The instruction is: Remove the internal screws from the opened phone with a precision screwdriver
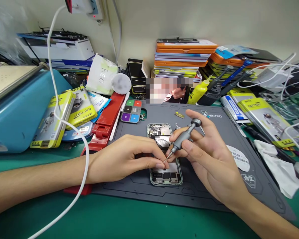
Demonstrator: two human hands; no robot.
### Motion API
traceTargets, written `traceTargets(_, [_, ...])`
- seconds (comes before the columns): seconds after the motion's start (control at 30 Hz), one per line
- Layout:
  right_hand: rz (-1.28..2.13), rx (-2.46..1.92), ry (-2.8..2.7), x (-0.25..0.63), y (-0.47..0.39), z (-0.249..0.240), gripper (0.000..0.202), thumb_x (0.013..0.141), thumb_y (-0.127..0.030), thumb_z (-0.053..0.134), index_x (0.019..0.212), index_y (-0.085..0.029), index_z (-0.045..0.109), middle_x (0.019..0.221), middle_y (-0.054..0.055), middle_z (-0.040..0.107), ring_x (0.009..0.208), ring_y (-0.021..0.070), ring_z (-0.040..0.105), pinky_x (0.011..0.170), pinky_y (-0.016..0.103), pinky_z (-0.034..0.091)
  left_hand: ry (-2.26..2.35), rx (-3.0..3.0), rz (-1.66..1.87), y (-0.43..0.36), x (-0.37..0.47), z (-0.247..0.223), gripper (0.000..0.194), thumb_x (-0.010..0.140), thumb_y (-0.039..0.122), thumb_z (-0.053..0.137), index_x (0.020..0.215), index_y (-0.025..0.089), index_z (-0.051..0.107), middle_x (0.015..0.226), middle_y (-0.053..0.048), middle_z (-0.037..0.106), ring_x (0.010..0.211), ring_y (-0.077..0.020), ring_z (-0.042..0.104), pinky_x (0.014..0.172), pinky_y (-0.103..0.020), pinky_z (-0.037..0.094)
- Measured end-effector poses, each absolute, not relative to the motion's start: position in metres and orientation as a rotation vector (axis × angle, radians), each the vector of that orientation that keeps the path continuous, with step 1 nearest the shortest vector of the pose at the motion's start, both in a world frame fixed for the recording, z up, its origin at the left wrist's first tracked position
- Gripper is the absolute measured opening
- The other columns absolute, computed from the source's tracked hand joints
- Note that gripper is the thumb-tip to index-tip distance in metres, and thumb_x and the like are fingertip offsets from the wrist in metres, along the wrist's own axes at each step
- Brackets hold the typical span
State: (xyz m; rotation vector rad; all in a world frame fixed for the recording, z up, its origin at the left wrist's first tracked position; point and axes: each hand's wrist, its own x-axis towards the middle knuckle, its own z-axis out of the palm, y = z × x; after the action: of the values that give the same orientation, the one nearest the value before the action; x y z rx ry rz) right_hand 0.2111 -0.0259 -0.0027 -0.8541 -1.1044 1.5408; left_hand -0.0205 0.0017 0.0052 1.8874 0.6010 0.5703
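An opened phone (165, 177) lies on the grey work mat (201, 196), its inner parts bare. Over it, my right hand (211, 159) grips a grey precision screwdriver (180, 141), slanted with the tip down to the left. The thumb and index finger of my left hand (137, 154) are pinched together at the screwdriver's tip. Whatever may be between those fingertips is too small to make out. Both hands cover the phone's middle. Just behind my right fingers, a small metal piece (177, 126) shows in part.
A coloured screw tray (131, 112) and a small yellow piece (179, 115) lie at the mat's back. Left are a red tool (107, 119) and battery boxes (52, 121); more battery boxes (271, 119) stand right. A white cable (86, 159) hangs across my left forearm.
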Motion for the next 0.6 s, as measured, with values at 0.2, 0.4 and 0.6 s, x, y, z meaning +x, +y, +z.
traceTargets(0.2, [1.526,-0.898,-1.058,0.219,-0.019,0.005,0.050,0.099,-0.018,0.067,0.144,-0.032,0.052,0.100,0.002,0.076,0.073,0.0157,0.077,0.071,0.028,0.069,0.674,1.927,0.574,0.003,-0.020,0.004,0.014,0.106,0.021,0.065,0.105,0.017,0.078,0.105,0.000,0.081,0.097,-0.0097,0.074,0.092,-0.014,0.051])
traceTargets(0.4, [1.225,-0.928,-1.106,0.229,-0.011,0.014,0.052,0.095,-0.014,0.067,0.142,-0.032,0.054,0.095,0.003,0.077,0.080,0.0187,0.076,0.073,0.030,0.070,0.892,1.861,0.517,0.001,-0.020,0.004,0.017,0.110,0.027,0.058,0.102,0.020,0.072,0.097,0.005,0.078,0.087,-0.0086,0.069,0.081,-0.017,0.049])
traceTargets(0.6, [1.233,-0.893,-1.249,0.217,-0.024,0.002,0.047,0.103,-0.019,0.063,0.145,-0.035,0.049,0.095,0.001,0.076,0.071,0.0179,0.075,0.064,0.030,0.071,0.931,1.577,0.518,-0.001,-0.019,0.005,0.026,0.113,0.040,0.050,0.101,0.020,0.062,0.084,0.004,0.071,0.077,-0.0111,0.062,0.073,-0.023,0.049])
